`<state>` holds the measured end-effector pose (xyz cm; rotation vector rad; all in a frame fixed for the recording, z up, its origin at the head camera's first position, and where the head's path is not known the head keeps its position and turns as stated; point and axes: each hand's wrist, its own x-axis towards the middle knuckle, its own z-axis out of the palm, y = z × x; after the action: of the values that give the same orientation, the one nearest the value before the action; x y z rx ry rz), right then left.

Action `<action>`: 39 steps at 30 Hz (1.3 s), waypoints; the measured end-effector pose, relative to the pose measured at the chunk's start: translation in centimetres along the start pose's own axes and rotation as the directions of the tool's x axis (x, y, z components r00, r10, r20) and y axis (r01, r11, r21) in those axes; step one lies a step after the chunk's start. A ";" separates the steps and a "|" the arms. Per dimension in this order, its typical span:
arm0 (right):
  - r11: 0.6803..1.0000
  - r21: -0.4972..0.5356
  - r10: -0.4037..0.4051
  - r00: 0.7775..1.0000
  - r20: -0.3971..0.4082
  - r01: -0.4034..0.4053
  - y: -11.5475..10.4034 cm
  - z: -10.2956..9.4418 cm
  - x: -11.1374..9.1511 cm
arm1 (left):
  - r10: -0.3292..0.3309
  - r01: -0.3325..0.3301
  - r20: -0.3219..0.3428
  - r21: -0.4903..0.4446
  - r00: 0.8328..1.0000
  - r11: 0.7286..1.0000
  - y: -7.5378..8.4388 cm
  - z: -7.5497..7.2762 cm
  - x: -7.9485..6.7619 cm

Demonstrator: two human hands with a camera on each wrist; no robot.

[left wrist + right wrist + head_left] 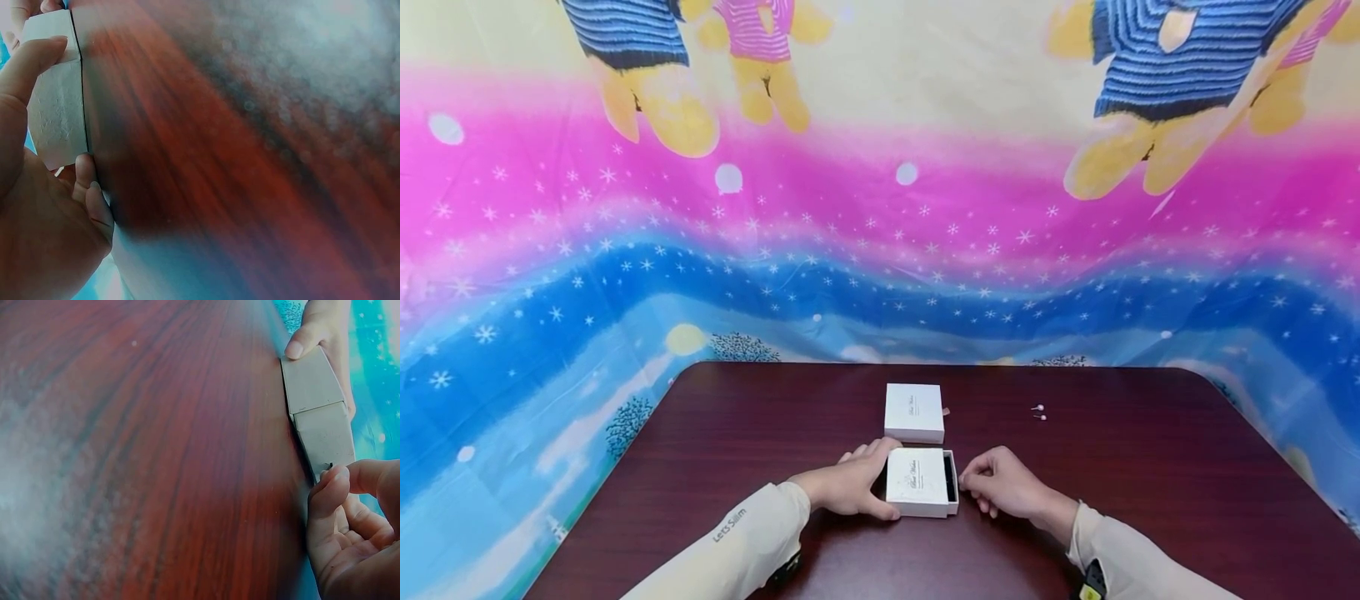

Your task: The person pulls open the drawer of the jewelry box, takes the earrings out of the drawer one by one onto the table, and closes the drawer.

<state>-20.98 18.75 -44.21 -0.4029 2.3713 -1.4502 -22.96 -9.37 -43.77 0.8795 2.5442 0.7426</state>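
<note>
A small white drawer box (916,482) with lettering on its lid lies near the middle of the table. Its inner drawer (953,482) sticks out a little on the right, with a dark inside showing. My left hand (850,483) grips the sleeve from the left, thumb along the near side and fingers toward the far corner. At the drawer's right end, my right hand (1006,485) pinches with thumb and forefinger; the pull tab there is hidden by the fingertips. In the right wrist view the drawer (325,434) extends from the sleeve toward those fingertips.
A second white box (913,411), shut, with a small pinkish tab (946,412) on its right, sits just behind the first. Two small pearl-like stud earrings (1040,407) lie farther right on the dark red-brown table (775,408). A printed cloth (880,208) hangs behind.
</note>
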 end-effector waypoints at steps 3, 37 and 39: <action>1.000 0.001 0.002 1.000 0.002 -0.002 0.1 -0.1 0.0 | 0.004 -0.004 -0.003 0.003 1.000 1.000 0.0 0.1 0.0; 1.000 0.017 0.001 1.000 0.006 -0.001 0.3 -0.5 -0.3 | 0.005 -0.005 -0.003 0.022 1.000 1.000 0.1 -0.1 0.0; 1.000 0.017 0.002 1.000 0.002 -0.002 0.4 -0.5 -0.3 | 0.002 -0.002 -0.002 0.021 1.000 1.000 0.0 -0.1 0.0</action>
<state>-20.98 19.49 -44.32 -0.3968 2.3558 -1.4670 -23.02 -9.37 -43.71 0.8885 2.5578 0.7198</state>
